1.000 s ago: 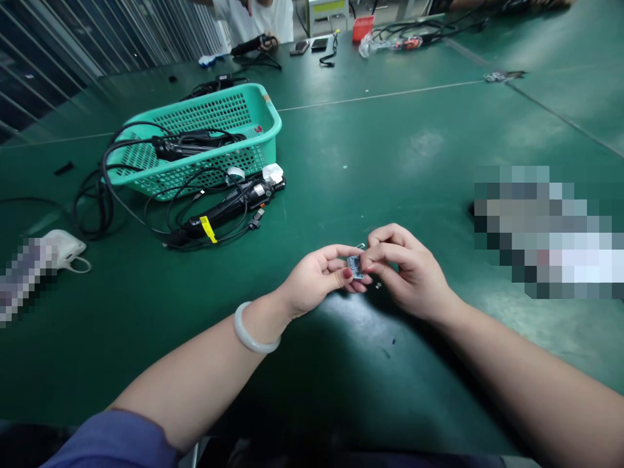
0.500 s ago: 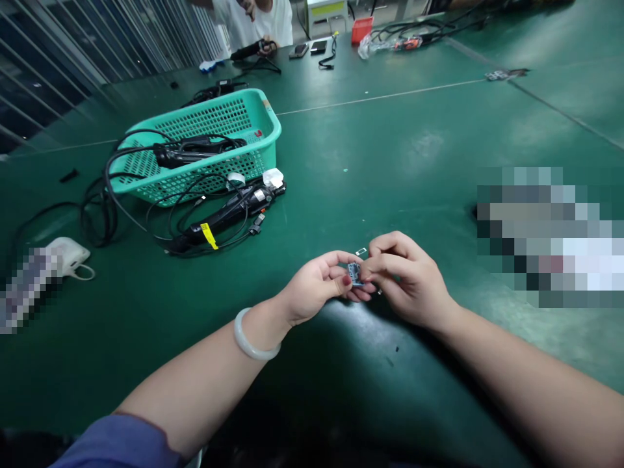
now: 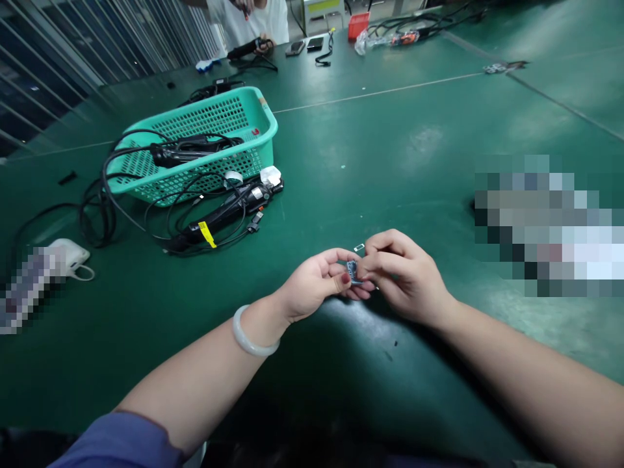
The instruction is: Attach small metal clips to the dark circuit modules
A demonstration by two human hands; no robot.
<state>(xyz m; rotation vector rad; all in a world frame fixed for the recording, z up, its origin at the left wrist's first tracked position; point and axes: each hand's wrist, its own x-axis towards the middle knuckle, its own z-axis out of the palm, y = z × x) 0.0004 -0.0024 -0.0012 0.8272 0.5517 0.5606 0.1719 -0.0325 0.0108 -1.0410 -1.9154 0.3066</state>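
Observation:
My left hand (image 3: pixel 319 281) holds a small blue-grey part that looks like a circuit board (image 3: pixel 351 270) between thumb and fingers, its other fingers curled beneath. From the right, my right hand (image 3: pixel 402 273) pinches at the edge of this part with thumb and forefinger. Its fingertips cover that side, so whether they hold a separate small piece cannot be seen. Just beyond the fingers lies a small white frame-shaped piece (image 3: pixel 359 247) on the green table (image 3: pixel 312 364).
At the left stands a green plastic basket (image 3: pixel 266 146) with black cabled devices inside. A black handheld device (image 3: pixel 219 221) with cables lies before it. A white-cased object (image 3: pixel 71 253) is far left; a blurred-out object (image 3: pixel 550 227) lies right. Across the table sits a person (image 3: pixel 258 29).
Both hands stay at nearly the same place. The small part is turned slightly, and the right fingertips cover a bit more of it. The whole view has shifted slightly.

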